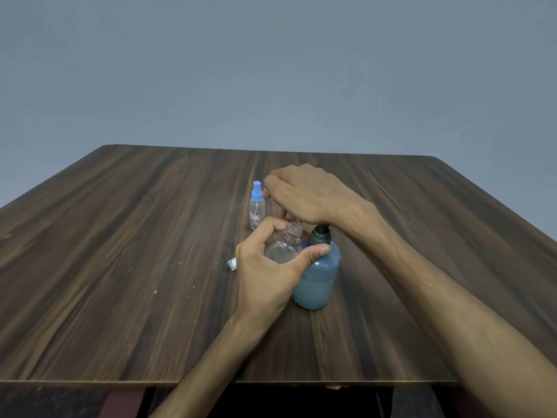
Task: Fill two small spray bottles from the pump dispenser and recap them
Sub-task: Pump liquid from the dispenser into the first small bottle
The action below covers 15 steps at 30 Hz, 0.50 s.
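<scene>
My left hand grips a clear, uncapped small spray bottle, holding its open neck up against the pump dispenser, a blue-grey bottle partly full of pale liquid with a dark collar. My right hand lies over the pump head, which is hidden beneath the palm; its fingers curl downward over it. A second small spray bottle with a blue spray cap stands upright just behind and left of both hands. A small white and blue cap lies on the table beside my left hand.
The dark wood table extends widely on the left and right of the bottles. Its near edge runs along the bottom of the view. A plain grey wall is behind it.
</scene>
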Motion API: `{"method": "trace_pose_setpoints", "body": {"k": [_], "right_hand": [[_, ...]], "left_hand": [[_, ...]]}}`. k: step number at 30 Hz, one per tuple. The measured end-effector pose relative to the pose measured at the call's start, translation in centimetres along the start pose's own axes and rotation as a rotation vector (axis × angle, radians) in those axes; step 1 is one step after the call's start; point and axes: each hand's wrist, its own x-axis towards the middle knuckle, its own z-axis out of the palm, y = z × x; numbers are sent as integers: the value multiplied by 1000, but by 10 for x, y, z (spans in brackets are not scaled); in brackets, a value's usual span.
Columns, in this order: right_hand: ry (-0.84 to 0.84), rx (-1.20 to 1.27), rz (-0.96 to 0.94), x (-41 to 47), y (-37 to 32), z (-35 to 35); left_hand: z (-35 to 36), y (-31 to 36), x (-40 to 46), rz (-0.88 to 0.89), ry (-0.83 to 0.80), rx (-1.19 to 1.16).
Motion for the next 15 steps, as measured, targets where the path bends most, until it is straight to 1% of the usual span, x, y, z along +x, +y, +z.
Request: {"method": "trace_pose_setpoints", "body": {"k": [4, 11, 15], "right_hand": [[-35, -14, 7, -1, 1, 6], [8, -20, -12, -1, 1, 0], [-22, -17, -4, 0, 1, 2]], "left_hand": [[1, -1, 0, -8, 8, -16], [0, -1, 0, 17, -10, -5], [1, 1, 1, 17, 7, -9]]}}
